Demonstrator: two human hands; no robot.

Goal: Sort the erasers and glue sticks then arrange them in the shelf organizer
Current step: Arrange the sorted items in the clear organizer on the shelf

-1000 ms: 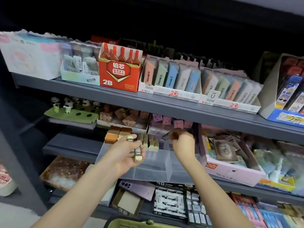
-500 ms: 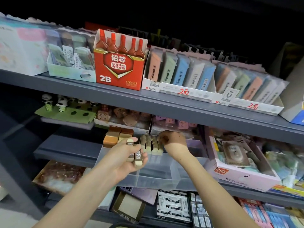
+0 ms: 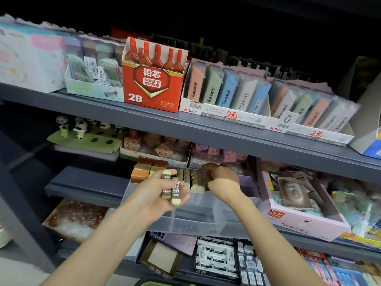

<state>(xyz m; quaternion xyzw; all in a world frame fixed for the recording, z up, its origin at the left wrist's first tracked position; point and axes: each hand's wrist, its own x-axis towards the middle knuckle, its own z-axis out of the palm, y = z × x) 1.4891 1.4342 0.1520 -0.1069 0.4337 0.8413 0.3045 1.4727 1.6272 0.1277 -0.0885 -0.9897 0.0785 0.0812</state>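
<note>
My left hand (image 3: 158, 195) holds two or three cream erasers with brown sleeves (image 3: 172, 187) above the front of a clear plastic organizer (image 3: 198, 219) on the middle shelf. Inside the organizer's back part stands a row of the same erasers (image 3: 192, 179). Stacked brown and tan block erasers (image 3: 147, 169) fill its back left corner. My right hand (image 3: 221, 177) reaches into the organizer at the right end of the row, fingers curled down at an eraser there; the fingertips are hidden in shadow.
A pink open box (image 3: 303, 215) of packaged items sits right of the organizer. Above, the upper shelf (image 3: 206, 131) carries a red 2B lead box (image 3: 152, 79) and pastel lead packs (image 3: 231, 93). Panda figures (image 3: 72, 129) stand at left. Boxed erasers (image 3: 214, 256) lie below.
My right hand has moved left and down from the right compartment to the right end of the eraser row. My left hand keeps holding its erasers in about the same place.
</note>
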